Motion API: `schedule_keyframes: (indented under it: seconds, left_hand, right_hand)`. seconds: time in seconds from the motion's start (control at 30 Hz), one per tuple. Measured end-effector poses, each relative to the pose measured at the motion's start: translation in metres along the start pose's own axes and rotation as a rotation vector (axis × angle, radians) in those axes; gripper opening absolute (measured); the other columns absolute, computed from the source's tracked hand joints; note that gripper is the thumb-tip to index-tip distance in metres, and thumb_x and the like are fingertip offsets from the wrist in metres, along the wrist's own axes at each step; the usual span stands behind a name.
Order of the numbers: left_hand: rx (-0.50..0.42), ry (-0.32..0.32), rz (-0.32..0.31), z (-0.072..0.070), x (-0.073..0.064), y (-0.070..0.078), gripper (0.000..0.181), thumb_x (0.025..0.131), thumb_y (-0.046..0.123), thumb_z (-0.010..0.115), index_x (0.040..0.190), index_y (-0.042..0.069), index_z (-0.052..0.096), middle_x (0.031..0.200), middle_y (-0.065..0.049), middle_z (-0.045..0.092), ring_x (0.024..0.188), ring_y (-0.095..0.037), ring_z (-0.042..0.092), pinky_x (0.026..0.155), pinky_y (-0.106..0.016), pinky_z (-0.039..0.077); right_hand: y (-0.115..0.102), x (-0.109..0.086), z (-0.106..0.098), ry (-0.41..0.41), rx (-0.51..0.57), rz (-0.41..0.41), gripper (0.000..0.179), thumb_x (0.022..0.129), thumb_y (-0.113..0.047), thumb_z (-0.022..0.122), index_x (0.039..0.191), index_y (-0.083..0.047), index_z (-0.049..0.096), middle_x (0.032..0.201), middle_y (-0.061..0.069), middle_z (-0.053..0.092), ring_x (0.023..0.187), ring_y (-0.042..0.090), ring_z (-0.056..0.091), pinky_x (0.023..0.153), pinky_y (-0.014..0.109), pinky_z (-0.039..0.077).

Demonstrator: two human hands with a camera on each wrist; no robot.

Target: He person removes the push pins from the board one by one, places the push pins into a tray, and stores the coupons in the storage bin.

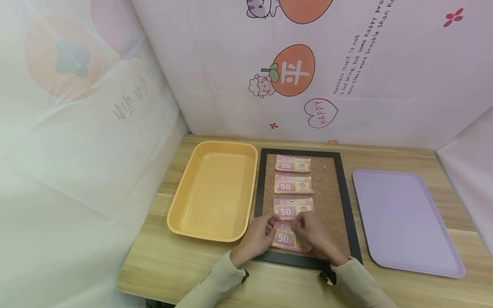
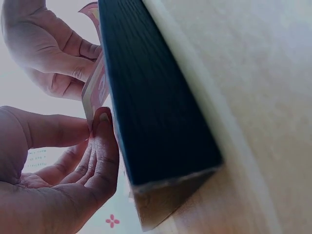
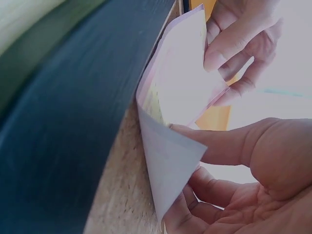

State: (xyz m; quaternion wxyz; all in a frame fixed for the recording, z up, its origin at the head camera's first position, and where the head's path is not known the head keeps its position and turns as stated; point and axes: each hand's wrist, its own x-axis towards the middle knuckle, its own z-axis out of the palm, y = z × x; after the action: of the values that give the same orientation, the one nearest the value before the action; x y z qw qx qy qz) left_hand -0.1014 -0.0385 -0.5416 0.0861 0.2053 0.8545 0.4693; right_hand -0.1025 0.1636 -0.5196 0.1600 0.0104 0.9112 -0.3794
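3 coupons (image 1: 293, 184) lie down the cork board (image 1: 327, 188), each with a shiny pin (image 1: 292, 200); the nearest coupon (image 1: 284, 240), at the board's near end, seems the 1 left to settle — whether it is pinned is hidden. The left hand (image 1: 257, 235) and right hand (image 1: 315, 232) both pinch its thin, curling paper. Grainy cork meets a black, wood-grained frame (image 1: 348, 214); the yellow tray (image 1: 212, 196) at left is smooth, round-cornered.

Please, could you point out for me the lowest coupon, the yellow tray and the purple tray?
Lowest coupon (image 1: 286, 240): head view, on its pink part with the printed 50.
Yellow tray (image 1: 216, 192): head view, on its bare inside bottom.
Purple tray (image 1: 405, 220): head view, on its flat middle.
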Motion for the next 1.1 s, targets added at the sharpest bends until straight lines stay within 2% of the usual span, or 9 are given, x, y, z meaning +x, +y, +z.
schedule_keyframes:
  seconds: [0.37, 0.57, 0.8, 1.1]
  left_hand:
    - [-0.012, 0.009, 0.012, -0.001, -0.001, 0.000, 0.021, 0.097, -0.006, 0.061, 0.114, 0.003, 0.067, 0.096, -0.012, 0.075, 0.081, -0.010, 0.070, 0.073, -0.016, 0.056]
    - [-0.031, 0.007, 0.021, -0.001, -0.001, 0.003, 0.021, 0.096, -0.007, 0.061, 0.114, 0.002, 0.067, 0.096, -0.013, 0.075, 0.080, -0.009, 0.069, 0.072, -0.016, 0.056]
    - [-0.030, 0.008, 0.026, -0.003, -0.001, 0.005, 0.019, 0.098, -0.005, 0.061, 0.115, 0.002, 0.067, 0.097, -0.012, 0.075, 0.082, -0.010, 0.069, 0.072, -0.016, 0.056]
    - [-0.071, 0.001, 0.004, -0.011, -0.001, 0.011, 0.017, 0.101, 0.000, 0.059, 0.115, 0.005, 0.068, 0.099, -0.010, 0.074, 0.087, -0.010, 0.068, 0.075, -0.017, 0.058]
  right_hand:
    - [0.000, 0.003, -0.001, -0.043, -0.001, 0.007, 0.004, 0.092, -0.006, 0.072, 0.091, -0.002, 0.073, 0.079, 0.007, 0.067, 0.066, 0.017, 0.058, 0.055, 0.029, 0.048]
    - [0.002, 0.001, -0.006, -0.073, 0.030, -0.026, 0.004, 0.091, -0.005, 0.073, 0.089, -0.002, 0.072, 0.080, 0.007, 0.068, 0.071, 0.016, 0.060, 0.060, 0.028, 0.050]
    - [0.002, 0.001, -0.009, -0.104, 0.074, -0.009, 0.004, 0.093, -0.006, 0.073, 0.094, -0.002, 0.071, 0.084, 0.007, 0.069, 0.073, 0.016, 0.061, 0.063, 0.028, 0.051]
    - [0.002, 0.001, -0.014, -0.108, 0.148, -0.068, 0.006, 0.096, -0.007, 0.071, 0.097, -0.002, 0.071, 0.086, 0.009, 0.071, 0.072, 0.017, 0.062, 0.057, 0.028, 0.052]
